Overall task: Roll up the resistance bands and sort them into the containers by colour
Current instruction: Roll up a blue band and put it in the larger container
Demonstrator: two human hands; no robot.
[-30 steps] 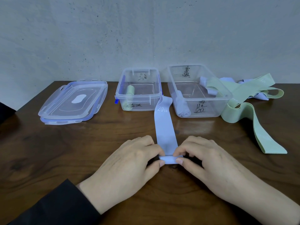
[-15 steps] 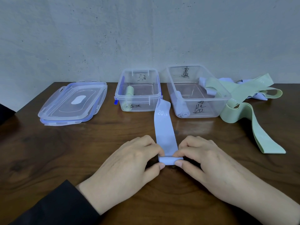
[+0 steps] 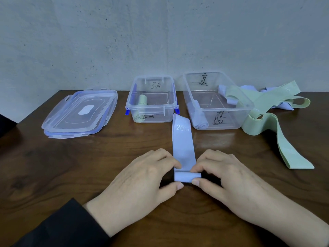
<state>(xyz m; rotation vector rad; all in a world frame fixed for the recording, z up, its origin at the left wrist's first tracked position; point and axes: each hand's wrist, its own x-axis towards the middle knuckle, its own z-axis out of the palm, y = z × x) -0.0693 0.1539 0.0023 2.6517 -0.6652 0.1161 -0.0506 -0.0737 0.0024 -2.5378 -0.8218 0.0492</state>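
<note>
A pale blue band (image 3: 183, 145) marked "20 LB" lies flat on the wooden table, running away from me. Its near end is wound into a small roll (image 3: 187, 177). My left hand (image 3: 142, 180) pinches the roll's left end between thumb and fingers. My right hand (image 3: 224, 177) pinches its right end the same way. Behind stand two clear containers: the smaller left one (image 3: 170, 104) holds a rolled green band (image 3: 141, 111), the larger right one (image 3: 249, 106) holds a rolled blue band (image 3: 199, 116).
A pile of loose green bands (image 3: 267, 120) and blue bands (image 3: 284, 106) lies at the back right, one green strip trailing toward me. Stacked clear lids (image 3: 80, 113) lie at the back left. A grey wall rises behind the table.
The roll at the band's near end has grown thicker and the flat length has shortened slightly. Both hands kept their pinch on the roll's ends.
</note>
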